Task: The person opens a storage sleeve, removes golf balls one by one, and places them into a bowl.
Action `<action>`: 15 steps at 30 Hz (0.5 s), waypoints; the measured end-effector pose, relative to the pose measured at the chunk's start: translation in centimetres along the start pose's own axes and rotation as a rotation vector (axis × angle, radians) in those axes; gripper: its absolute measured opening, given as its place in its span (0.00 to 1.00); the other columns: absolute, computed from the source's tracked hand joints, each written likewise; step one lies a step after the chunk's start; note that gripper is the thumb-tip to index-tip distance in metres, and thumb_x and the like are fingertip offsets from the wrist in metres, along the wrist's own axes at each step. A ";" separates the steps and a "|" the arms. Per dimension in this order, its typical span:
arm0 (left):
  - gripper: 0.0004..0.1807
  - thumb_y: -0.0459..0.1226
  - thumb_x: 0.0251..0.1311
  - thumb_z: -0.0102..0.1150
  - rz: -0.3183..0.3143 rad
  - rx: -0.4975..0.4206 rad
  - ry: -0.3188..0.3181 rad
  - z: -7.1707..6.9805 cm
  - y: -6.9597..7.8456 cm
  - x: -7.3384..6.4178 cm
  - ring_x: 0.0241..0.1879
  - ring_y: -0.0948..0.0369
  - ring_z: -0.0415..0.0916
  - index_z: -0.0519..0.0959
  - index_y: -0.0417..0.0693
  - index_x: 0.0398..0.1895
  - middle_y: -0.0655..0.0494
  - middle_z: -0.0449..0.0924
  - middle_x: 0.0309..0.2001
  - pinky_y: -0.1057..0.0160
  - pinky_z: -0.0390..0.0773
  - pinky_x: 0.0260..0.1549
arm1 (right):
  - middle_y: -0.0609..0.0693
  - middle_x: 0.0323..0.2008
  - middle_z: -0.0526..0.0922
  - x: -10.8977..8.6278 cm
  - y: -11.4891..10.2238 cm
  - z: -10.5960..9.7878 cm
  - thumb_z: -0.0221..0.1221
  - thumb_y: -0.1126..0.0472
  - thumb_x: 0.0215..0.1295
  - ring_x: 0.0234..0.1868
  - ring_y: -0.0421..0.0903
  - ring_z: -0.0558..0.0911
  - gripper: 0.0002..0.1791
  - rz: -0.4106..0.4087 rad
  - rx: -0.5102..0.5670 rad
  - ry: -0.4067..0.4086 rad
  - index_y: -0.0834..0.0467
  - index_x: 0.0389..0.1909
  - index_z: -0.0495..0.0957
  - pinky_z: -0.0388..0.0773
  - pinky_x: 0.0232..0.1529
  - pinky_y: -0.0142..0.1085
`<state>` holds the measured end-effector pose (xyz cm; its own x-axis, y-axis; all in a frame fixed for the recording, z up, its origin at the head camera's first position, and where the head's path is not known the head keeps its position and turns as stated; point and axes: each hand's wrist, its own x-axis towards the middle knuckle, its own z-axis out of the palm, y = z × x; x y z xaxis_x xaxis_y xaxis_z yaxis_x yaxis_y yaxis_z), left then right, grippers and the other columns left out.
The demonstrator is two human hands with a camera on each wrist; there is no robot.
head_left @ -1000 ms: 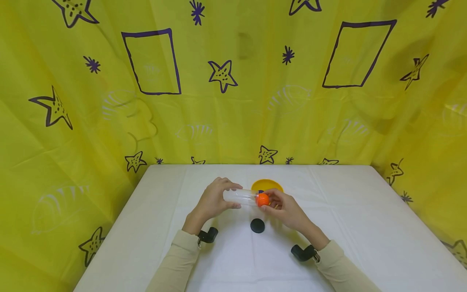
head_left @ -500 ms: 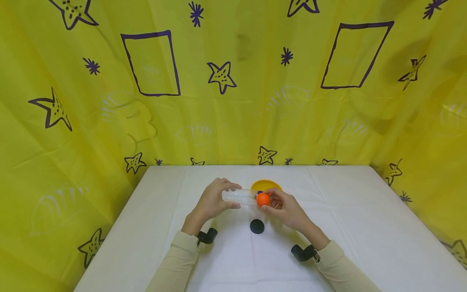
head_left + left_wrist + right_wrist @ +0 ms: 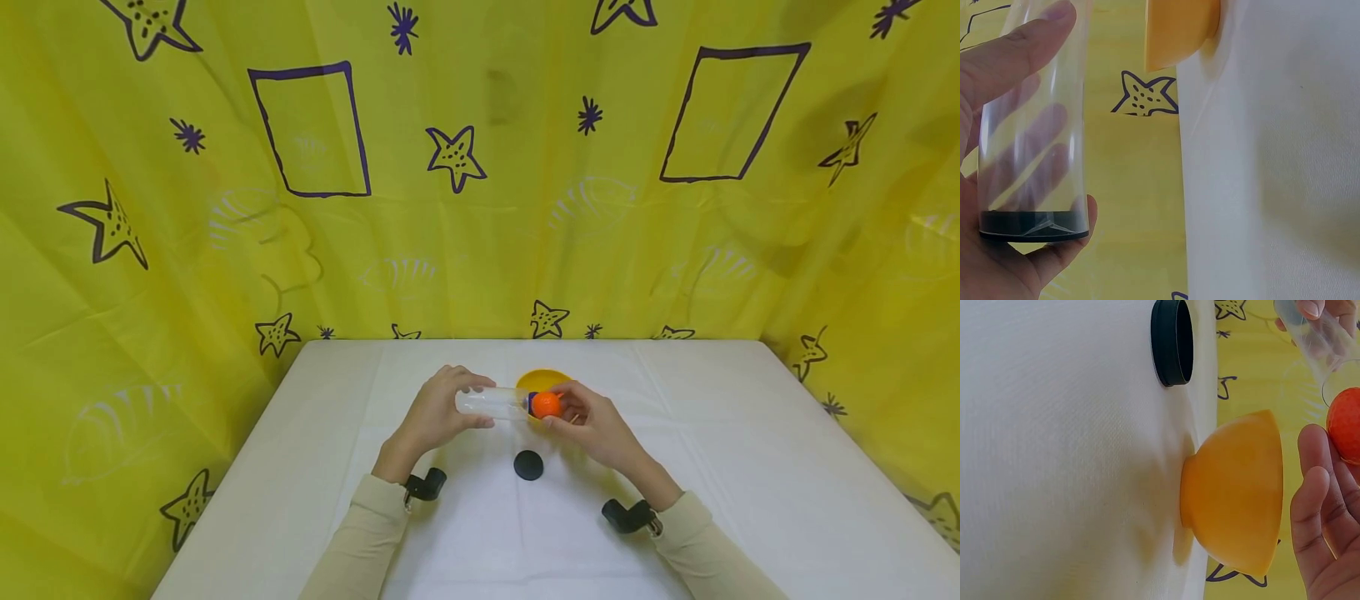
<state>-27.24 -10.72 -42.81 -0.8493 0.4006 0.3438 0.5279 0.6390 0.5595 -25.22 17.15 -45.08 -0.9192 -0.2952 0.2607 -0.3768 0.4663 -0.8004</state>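
In the head view my left hand [image 3: 441,408] grips a clear plastic tube [image 3: 489,403] lying sideways in the air. A dark cap [image 3: 1035,225] closes the tube's base, seen close up in the left wrist view. At the open mouth my right hand [image 3: 598,421] holds an orange golf ball [image 3: 547,405] in its fingertips; dimples show on the ball [image 3: 1347,425] in the right wrist view. Between mouth and ball a dark blue patch [image 3: 533,403] appears in the head view, mostly hidden.
A yellow bowl [image 3: 1235,494] stands on the white table [image 3: 450,533], just beyond the hands. A round dark lid [image 3: 528,465] lies nearer, below the tube. Yellow curtains [image 3: 495,250] enclose the back and sides.
My right hand and the golf ball have shifted slightly right and up, away from the tube's mouth. More of the dark blue patch shows. The left hand stays nearly still.
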 end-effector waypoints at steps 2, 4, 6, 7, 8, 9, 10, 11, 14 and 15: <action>0.28 0.43 0.47 0.82 -0.002 0.007 -0.004 0.0 0.0 0.0 0.51 0.56 0.76 0.85 0.54 0.54 0.57 0.84 0.45 0.52 0.78 0.53 | 0.50 0.36 0.84 0.0 0.0 -0.1 0.71 0.59 0.63 0.34 0.44 0.79 0.20 0.007 -0.005 0.004 0.58 0.54 0.78 0.78 0.36 0.31; 0.28 0.43 0.47 0.82 0.000 0.004 -0.005 -0.1 0.0 0.0 0.51 0.56 0.76 0.85 0.53 0.55 0.56 0.84 0.46 0.52 0.78 0.53 | 0.51 0.36 0.84 0.1 0.0 -0.2 0.71 0.58 0.63 0.35 0.45 0.79 0.21 0.012 -0.008 0.007 0.58 0.54 0.78 0.78 0.36 0.31; 0.28 0.43 0.47 0.82 0.002 0.001 -0.003 -0.1 0.0 0.0 0.51 0.56 0.76 0.85 0.52 0.55 0.56 0.84 0.46 0.51 0.78 0.52 | 0.51 0.36 0.84 0.1 0.1 -0.3 0.71 0.57 0.63 0.35 0.45 0.79 0.21 0.016 -0.014 0.010 0.58 0.55 0.78 0.78 0.36 0.31; 0.28 0.43 0.47 0.82 0.003 0.000 -0.002 -0.1 0.0 0.0 0.51 0.56 0.76 0.85 0.52 0.55 0.56 0.85 0.46 0.52 0.78 0.52 | 0.51 0.37 0.84 0.1 0.2 -0.4 0.71 0.56 0.63 0.35 0.45 0.79 0.22 0.018 -0.016 0.012 0.58 0.55 0.78 0.78 0.36 0.31; 0.28 0.43 0.47 0.82 0.004 0.000 0.000 -0.1 0.0 0.0 0.50 0.56 0.76 0.85 0.52 0.55 0.56 0.85 0.46 0.52 0.78 0.52 | 0.51 0.37 0.84 0.1 0.2 -0.5 0.71 0.56 0.63 0.35 0.45 0.79 0.22 0.021 -0.019 0.014 0.58 0.55 0.78 0.78 0.36 0.31; 0.28 0.43 0.47 0.82 0.003 -0.002 0.001 -0.1 -0.1 0.1 0.50 0.56 0.76 0.85 0.52 0.55 0.56 0.85 0.46 0.52 0.78 0.52 | 0.51 0.37 0.85 0.1 0.2 -0.5 0.71 0.56 0.63 0.35 0.45 0.79 0.22 0.022 -0.019 0.019 0.58 0.56 0.78 0.78 0.36 0.31; 0.28 0.43 0.47 0.82 0.002 -0.002 0.003 -0.1 -0.1 0.1 0.50 0.56 0.76 0.85 0.52 0.54 0.56 0.85 0.45 0.52 0.78 0.52 | 0.51 0.37 0.85 0.1 0.3 -0.6 0.70 0.56 0.64 0.35 0.45 0.79 0.23 0.024 -0.022 0.022 0.58 0.56 0.78 0.78 0.36 0.31; 0.28 0.43 0.47 0.82 -0.001 -0.003 0.003 -0.1 -0.1 0.1 0.50 0.56 0.76 0.85 0.52 0.54 0.56 0.85 0.45 0.52 0.78 0.52 | 0.51 0.37 0.85 0.1 0.3 -0.7 0.70 0.56 0.64 0.35 0.45 0.79 0.23 0.025 -0.024 0.027 0.58 0.56 0.77 0.78 0.36 0.31; 0.28 0.42 0.47 0.82 -0.012 -0.010 0.004 -0.1 -0.1 0.1 0.50 0.55 0.76 0.85 0.53 0.54 0.56 0.85 0.46 0.52 0.78 0.52 | 0.52 0.38 0.86 0.2 0.4 -0.9 0.70 0.56 0.64 0.35 0.45 0.79 0.23 0.040 -0.023 0.040 0.58 0.56 0.77 0.78 0.36 0.31; 0.27 0.42 0.47 0.82 -0.016 -0.014 0.004 -0.1 -0.1 0.0 0.50 0.55 0.75 0.86 0.53 0.54 0.55 0.85 0.46 0.52 0.78 0.52 | 0.52 0.38 0.86 0.2 0.4 -1.0 0.70 0.56 0.64 0.35 0.46 0.79 0.23 0.045 -0.020 0.045 0.59 0.56 0.77 0.78 0.36 0.31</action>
<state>-27.31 -10.79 -42.80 -0.8575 0.3877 0.3381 0.5143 0.6360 0.5753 -25.65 18.08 -44.84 -0.9391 -0.2366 0.2492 -0.3372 0.4949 -0.8009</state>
